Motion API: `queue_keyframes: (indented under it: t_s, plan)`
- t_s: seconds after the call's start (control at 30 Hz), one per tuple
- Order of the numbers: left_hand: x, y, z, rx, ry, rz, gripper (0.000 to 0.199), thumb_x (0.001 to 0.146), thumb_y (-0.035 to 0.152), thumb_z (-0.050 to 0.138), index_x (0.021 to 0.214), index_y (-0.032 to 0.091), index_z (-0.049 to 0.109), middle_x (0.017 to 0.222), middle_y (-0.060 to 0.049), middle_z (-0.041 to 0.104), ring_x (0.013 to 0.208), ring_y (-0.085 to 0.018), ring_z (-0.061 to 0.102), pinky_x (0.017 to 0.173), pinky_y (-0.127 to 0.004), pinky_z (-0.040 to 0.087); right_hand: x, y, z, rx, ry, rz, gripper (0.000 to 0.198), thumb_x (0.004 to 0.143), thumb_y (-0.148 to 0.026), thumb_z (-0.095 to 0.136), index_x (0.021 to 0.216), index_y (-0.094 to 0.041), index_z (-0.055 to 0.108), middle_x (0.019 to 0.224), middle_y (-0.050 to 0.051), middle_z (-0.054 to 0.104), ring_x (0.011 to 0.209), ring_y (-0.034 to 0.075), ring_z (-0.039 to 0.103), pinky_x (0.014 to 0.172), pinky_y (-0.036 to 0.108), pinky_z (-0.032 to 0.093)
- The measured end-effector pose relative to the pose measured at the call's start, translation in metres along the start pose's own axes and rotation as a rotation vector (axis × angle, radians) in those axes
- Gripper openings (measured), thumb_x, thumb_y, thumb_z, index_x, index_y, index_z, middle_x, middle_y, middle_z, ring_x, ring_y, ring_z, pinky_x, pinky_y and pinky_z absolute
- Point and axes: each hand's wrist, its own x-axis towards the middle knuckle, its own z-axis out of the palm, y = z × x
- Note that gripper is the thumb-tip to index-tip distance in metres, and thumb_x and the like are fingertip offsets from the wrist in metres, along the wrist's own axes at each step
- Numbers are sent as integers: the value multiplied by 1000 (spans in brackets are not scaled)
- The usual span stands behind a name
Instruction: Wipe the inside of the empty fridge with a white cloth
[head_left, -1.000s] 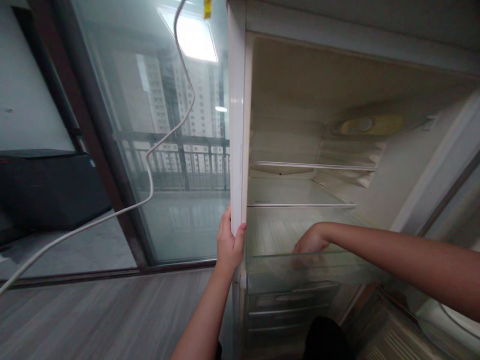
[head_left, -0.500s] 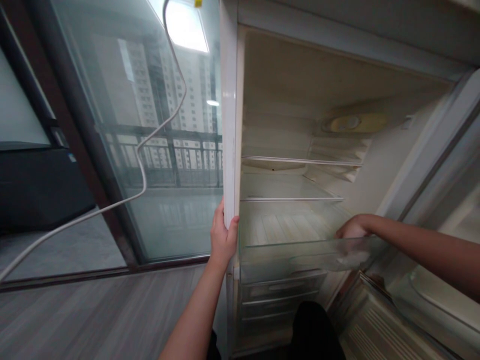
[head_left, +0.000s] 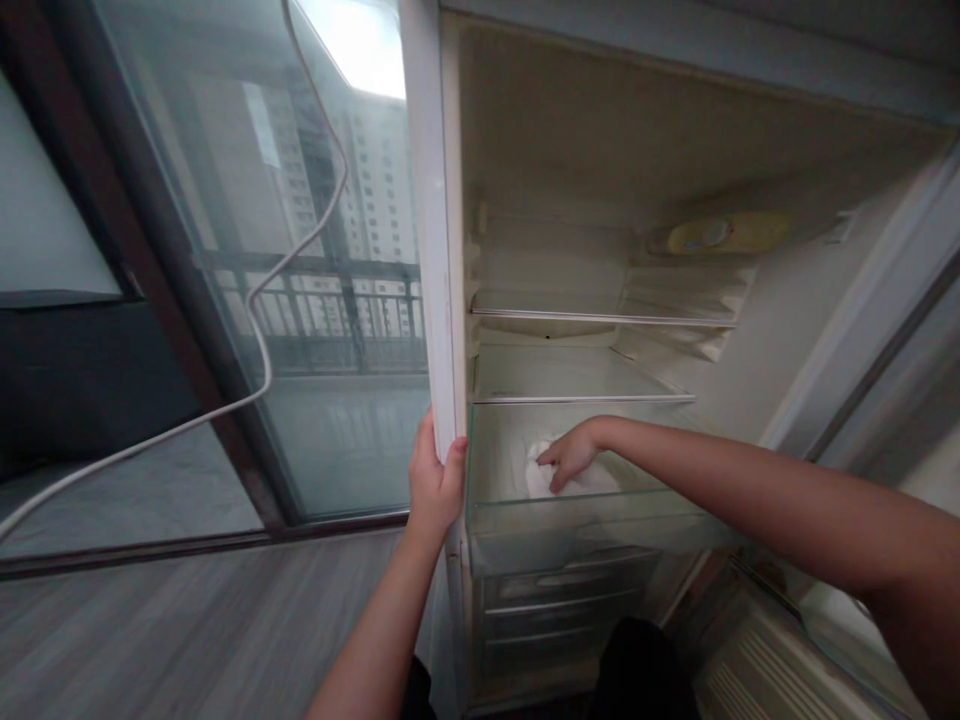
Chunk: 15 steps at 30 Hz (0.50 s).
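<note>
My left hand (head_left: pixel 437 475) grips the left side edge of an open refrigerator (head_left: pixel 441 250), thumb on the front and fingers round the outer side. Inside the clear crisper drawer (head_left: pixel 585 530), my right hand (head_left: pixel 576 455) presses a crumpled white cloth (head_left: pixel 536 475) against the drawer's bottom, fingers closed on it. The drawer's front wall stands nearer to me than the cloth. Above it sit two glass shelves, an upper shelf (head_left: pixel 600 318) and a lower shelf (head_left: pixel 577 375).
A yellowish lamp housing (head_left: pixel 727 233) is on the inner right wall. Freezer drawers (head_left: pixel 562 600) lie below, and the opened lower door (head_left: pixel 772 650) stands at right. A white cable (head_left: pixel 259 320) hangs before the sliding glass door (head_left: pixel 345 440) at left.
My right hand has moved left with the cloth, from the drawer's right end to its middle left. My left hand keeps its grip on the refrigerator edge. The view has shifted slightly.
</note>
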Motion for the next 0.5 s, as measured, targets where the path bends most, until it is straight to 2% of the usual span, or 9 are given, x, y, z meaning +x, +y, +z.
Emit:
queue_keyframes:
  t_s: [0.07, 0.17, 0.27, 0.33, 0.4, 0.47, 0.5]
  plan:
    - [0, 0, 0, 10, 7, 2, 56, 98, 54, 44, 137, 15, 52, 125, -16, 65, 119, -29, 61, 103, -44, 48, 18, 4, -6, -146, 79, 18, 91, 66, -37, 78, 147, -8, 50, 150, 19, 49, 142, 33, 44, 110, 36, 43]
    - [0, -1, -1, 19, 6, 11, 55, 99, 54, 43, 137, 16, 52, 122, -15, 66, 113, -28, 62, 98, -42, 50, 42, -5, -9, -198, 37, -115, 94, 73, -31, 74, 157, -11, 37, 162, 16, 33, 152, 32, 28, 120, 38, 32]
    - [0, 0, -1, 24, 6, 22, 53, 99, 54, 43, 135, 16, 54, 118, -13, 66, 109, -27, 63, 96, -40, 51, 65, -25, -4, -183, 6, -363, 88, 82, -29, 67, 159, -10, 30, 165, 15, 28, 153, 27, 26, 123, 35, 28]
    - [0, 0, -1, 33, 15, 28, 53, 99, 54, 42, 135, 17, 54, 119, -13, 66, 110, -26, 62, 96, -39, 50, 76, -28, 0, -180, 54, -439, 84, 83, -31, 66, 158, -11, 33, 164, 15, 30, 152, 26, 28, 122, 34, 28]
    - [0, 0, -1, 38, 23, 27, 53, 99, 54, 42, 135, 17, 54, 117, -12, 65, 108, -26, 62, 94, -38, 50, 78, -13, 3, -196, 128, -358, 82, 80, -32, 70, 154, -11, 41, 163, 17, 31, 152, 28, 29, 122, 36, 30]
    - [-1, 1, -1, 37, 19, 20, 54, 99, 55, 42, 134, 16, 54, 114, -11, 66, 105, -25, 63, 92, -37, 51, 69, 20, 4, -219, 218, -158, 82, 74, -32, 76, 149, -12, 49, 160, 20, 36, 148, 32, 36, 118, 39, 36]
    - [-1, 1, -1, 34, 19, 17, 54, 98, 56, 42, 133, 16, 55, 114, -11, 66, 104, -25, 63, 91, -36, 51, 60, 42, 6, -220, 270, -38, 83, 70, -32, 79, 146, -12, 53, 156, 21, 42, 143, 32, 44, 115, 40, 41]
